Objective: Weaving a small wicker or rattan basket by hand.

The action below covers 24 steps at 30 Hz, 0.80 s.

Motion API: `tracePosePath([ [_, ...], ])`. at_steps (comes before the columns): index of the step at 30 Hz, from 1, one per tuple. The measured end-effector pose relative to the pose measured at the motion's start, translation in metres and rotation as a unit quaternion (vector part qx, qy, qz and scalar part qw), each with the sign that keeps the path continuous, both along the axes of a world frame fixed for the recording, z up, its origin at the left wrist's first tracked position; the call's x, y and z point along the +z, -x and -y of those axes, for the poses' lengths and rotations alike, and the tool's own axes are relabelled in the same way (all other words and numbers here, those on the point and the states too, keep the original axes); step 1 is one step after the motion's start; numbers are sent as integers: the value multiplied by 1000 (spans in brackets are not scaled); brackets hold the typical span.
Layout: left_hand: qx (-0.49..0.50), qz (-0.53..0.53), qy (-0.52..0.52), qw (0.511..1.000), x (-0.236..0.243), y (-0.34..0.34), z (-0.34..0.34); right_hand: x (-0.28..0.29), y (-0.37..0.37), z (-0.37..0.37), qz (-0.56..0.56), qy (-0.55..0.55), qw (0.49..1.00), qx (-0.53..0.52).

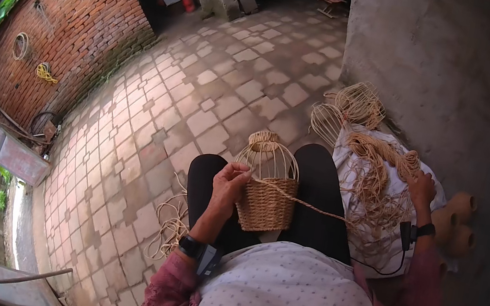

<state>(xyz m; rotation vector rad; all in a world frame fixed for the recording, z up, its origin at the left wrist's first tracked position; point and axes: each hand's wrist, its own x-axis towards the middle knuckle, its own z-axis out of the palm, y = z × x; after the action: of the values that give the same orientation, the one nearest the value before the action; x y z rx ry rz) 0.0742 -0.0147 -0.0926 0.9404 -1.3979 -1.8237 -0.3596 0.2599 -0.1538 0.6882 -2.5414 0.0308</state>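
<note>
A woven basket [266, 206] stands between my knees. Its lower part is closely woven from tan cord, with bare bent ribs [269, 163] above and a narrow woven neck [264, 139] on top. At the upper left of the woven wall, my left hand [229, 189] pinches a twisted cord [307, 204], which runs across the basket's front and over my right thigh. My right hand [421, 192] reaches far right, its fingers closed round the end of a thick bundle of tan cord [379, 154]. The exact grip of these fingers is partly hidden.
A white sack [437, 171] lies under the bundle, with loose strands spread over it. Bare rib frames [361, 104] lie beyond, beside a grey wall [439, 62]. Several brown rounded pots [461, 238] sit at the right. More cord [171, 224] lies left on the paved floor [129, 154].
</note>
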Motion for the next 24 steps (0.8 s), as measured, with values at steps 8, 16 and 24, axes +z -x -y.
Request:
tracePosePath([
  [8,-10,12,3,1000,1,-4,-2,71,-230,84,854,77,388,337],
  [16,-7,108,84,991,11,3,-9,64,-235,168,838,442,157,280],
  [24,28,316,168,933,7,16,-3,78,-225,224,690,301,482,449],
])
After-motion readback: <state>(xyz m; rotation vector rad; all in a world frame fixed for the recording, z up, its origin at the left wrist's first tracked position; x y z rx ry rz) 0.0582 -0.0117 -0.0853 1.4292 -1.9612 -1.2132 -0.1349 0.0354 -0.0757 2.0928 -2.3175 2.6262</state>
